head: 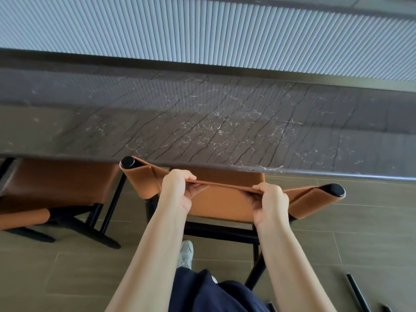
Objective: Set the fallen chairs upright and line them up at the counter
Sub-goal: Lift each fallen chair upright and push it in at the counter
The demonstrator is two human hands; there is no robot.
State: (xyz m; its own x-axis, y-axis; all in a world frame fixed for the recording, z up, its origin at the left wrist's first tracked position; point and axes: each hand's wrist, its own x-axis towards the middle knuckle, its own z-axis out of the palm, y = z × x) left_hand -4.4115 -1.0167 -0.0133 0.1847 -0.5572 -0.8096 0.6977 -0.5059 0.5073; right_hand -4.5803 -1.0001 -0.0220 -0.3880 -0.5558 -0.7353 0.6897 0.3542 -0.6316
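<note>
Gripping the chair (225, 208) backrest — left hand (180, 190), right hand (269, 202).

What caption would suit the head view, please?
Left hand and right hand grip a tan leather chair backrest at dark marble counter.

At the far side a pale grey ribbed wall panel (202, 30) runs across the whole view from left to right. The floor (67, 278) is of long brown-grey tiles with thin light joints. Near the bottom middle a light grey shoe (185, 253) stands on this floor, and just nearer lies some dark blue clothing (202, 293).
</note>
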